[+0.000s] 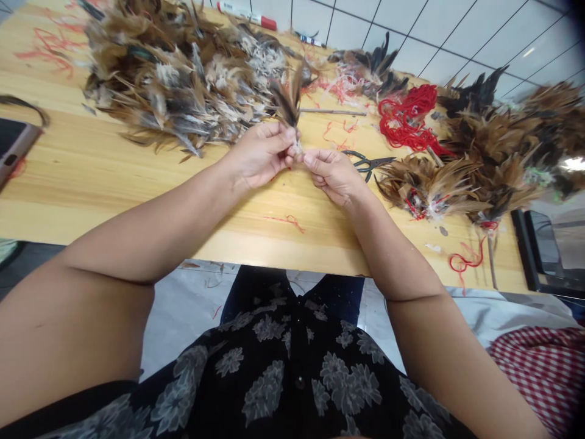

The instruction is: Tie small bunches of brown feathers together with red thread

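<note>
Between thumb and fingers, my left hand [265,152] grips a small bunch of brown and dark feathers [289,100], tips pointing up and away. My right hand [333,174] is closed in a pinch at the pale lower end of the bunch, close to my left fingertips; what it pinches is too small to make out. Dark-handled scissors [365,163] lie just beyond my right hand. A large heap of loose brown and grey feathers [183,79] spreads behind my left hand. A thin stick [333,112] rests on the table past the bunch.
Red yarn [406,119] lies tangled at the back right. Tied feather bundles [493,152] crowd the right side. A red-capped marker [247,15] lies by the tiled wall. At the left edge sits a phone [18,146]. Red thread scraps [290,221] lie near the wooden table's [256,244] front edge.
</note>
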Available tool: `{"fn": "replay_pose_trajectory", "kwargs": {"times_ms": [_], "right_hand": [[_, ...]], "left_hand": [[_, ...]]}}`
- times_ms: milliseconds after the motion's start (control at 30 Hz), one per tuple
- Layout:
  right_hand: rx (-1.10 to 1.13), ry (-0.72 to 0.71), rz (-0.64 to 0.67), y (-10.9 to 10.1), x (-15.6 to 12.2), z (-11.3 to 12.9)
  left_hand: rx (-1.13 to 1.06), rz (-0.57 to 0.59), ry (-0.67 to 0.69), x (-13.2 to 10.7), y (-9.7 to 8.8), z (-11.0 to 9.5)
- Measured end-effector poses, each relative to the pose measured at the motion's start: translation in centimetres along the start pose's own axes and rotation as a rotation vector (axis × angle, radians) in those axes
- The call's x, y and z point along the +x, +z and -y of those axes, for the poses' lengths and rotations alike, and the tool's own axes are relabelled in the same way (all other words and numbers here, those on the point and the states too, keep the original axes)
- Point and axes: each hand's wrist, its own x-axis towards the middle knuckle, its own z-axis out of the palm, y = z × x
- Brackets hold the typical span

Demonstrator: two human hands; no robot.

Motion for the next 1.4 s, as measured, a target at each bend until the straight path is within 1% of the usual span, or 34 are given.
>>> {"fn": "replay_pose_trajectory", "kwargs": {"times_ms": [133,233,367,500,767,900,1033,1133,1300,1400], "right_hand": [[0.001,-0.051,-0.003,0.6,-0.3,0.3],[-0.030,-0.079,-0.023,0.8,-0.4,0.4],[-0.102,-0.091,-0.069,0.8,-0.4,0.3],[-0.147,-0.114,-0.073,0.9,-0.4,0.2],[-0.167,-0.170,-0.098,0.2,0.1,-0.7],[-0.183,-0.199,-0.109,0.5,0.0,-0.7],[-0.190,-0.196,-0.096,0.9,-0.3,-0.3],[-0.189,-0.208,-0.077,0.7,-0.2,-0.4],[-0.216,-0.292,0.044,-0.1,0.9,-1.5],[-0.255,-0.360,0.120,-0.6,1.5,-2.0]], "left_hand": [[-0.070,-0.026,-0.056,0.3,-0.1,-0.2],[-0.070,-0.028,-0.069,0.5,-0.3,0.1],[-0.048,-0.024,-0.081,0.5,-0.5,0.4],[-0.045,-0.005,-0.088,0.3,-0.3,0.4],[-0.060,0.003,-0.125,-0.2,0.1,0.1],[-0.063,0.009,-0.105,0.0,-0.2,0.2],[-0.037,0.010,-0.093,0.2,-0.5,0.3],[-0.046,0.032,-0.088,0.3,-0.6,0.4],[-0.072,0.107,-0.073,0.8,-1.2,0.7],[-0.066,0.128,-0.075,1.2,-1.7,0.9]]}}
